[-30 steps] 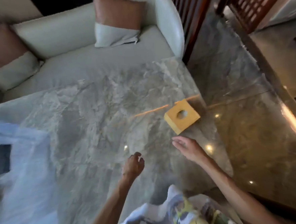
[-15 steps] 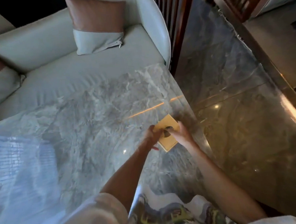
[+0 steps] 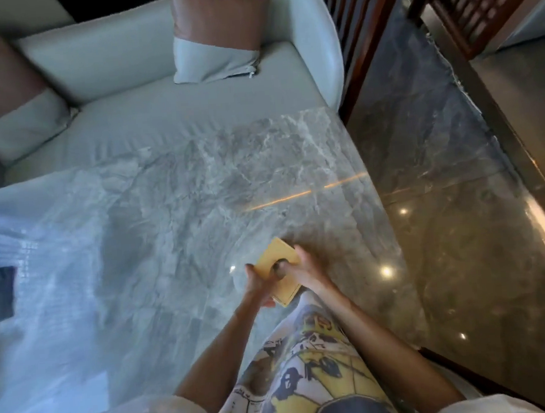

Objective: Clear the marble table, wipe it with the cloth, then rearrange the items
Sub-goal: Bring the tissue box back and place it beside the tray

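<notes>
Pale sofa [image 3: 161, 117] with 2 brown-and-grey cushions [image 3: 217, 39] [image 3: 8, 95], glossy dark floor [image 3: 459, 225], wooden lattice screen [image 3: 476, 5] at right.

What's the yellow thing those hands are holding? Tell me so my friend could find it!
Find the big grey marble table in front of the pale sofa, then look at its near right corner. There the left hand and right hand grip a flat square yellow box. It's plain yellow against the grey stone, with a dark round hole in its top.
</notes>
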The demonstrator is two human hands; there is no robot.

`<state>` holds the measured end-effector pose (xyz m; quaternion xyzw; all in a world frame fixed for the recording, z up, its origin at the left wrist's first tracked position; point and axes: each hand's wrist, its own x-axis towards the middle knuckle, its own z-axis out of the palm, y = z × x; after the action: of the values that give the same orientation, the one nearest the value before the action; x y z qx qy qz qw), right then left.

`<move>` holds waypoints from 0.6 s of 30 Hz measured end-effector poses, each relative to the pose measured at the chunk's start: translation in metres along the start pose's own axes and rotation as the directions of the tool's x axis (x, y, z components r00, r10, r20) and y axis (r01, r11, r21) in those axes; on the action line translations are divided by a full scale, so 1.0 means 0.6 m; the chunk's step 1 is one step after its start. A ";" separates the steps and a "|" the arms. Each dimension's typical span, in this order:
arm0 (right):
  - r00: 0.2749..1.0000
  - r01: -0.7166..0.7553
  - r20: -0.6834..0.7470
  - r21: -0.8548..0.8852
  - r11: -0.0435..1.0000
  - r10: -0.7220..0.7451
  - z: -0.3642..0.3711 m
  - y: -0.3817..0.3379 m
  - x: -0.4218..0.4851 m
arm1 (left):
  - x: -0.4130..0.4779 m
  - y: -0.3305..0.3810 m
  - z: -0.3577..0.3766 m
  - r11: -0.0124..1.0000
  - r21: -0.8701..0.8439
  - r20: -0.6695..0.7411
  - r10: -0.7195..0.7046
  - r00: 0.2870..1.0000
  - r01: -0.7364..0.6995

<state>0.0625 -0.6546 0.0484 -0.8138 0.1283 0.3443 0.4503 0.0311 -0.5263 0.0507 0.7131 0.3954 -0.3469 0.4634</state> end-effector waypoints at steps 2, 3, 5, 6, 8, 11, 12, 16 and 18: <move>0.998 0.028 0.053 -0.011 1.000 -0.027 0.063 0.002 -0.013 | -0.015 -0.060 -0.040 0.996 -0.085 -0.041 -0.025 0.999 0.022; 0.997 0.026 0.075 -0.039 0.999 -0.023 0.099 0.012 -0.011 | -0.024 -0.088 -0.062 0.992 -0.122 -0.062 -0.033 0.998 0.025; 0.990 0.049 0.136 -0.085 0.995 -0.037 0.168 0.005 -0.025 | -0.041 -0.147 -0.109 0.985 -0.172 -0.109 -0.046 0.993 0.027; 0.987 0.056 0.154 -0.100 0.993 -0.041 0.206 0.000 -0.035 | -0.048 -0.176 -0.134 0.981 -0.192 -0.120 -0.059 0.991 0.035; 0.983 0.085 0.172 -0.120 0.989 -0.064 0.274 -0.026 -0.075 | -0.055 -0.235 -0.185 0.976 -0.210 -0.117 -0.090 0.989 0.064; 0.975 0.129 0.204 -0.195 0.972 -0.088 0.395 -0.043 -0.117 | -0.068 -0.331 -0.278 0.979 -0.189 -0.138 -0.110 0.984 0.083; 0.972 0.139 0.212 -0.190 0.972 -0.097 0.431 -0.046 -0.127 | -0.076 -0.358 -0.305 0.981 -0.181 -0.155 -0.106 0.982 0.077; 0.961 0.148 0.258 -0.199 0.969 -0.094 0.571 -0.066 -0.184 | -0.104 -0.474 -0.405 0.982 -0.174 -0.195 -0.107 0.975 0.073; 0.959 0.135 0.270 -0.179 0.974 -0.084 0.612 -0.073 -0.196 | -0.105 -0.507 -0.432 0.979 -0.196 -0.235 -0.105 0.966 0.059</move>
<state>-0.1638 -0.3404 0.0248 -0.8078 -0.0119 0.4335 0.3993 -0.2330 -0.2209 0.0730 0.6865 0.5096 -0.2368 0.4615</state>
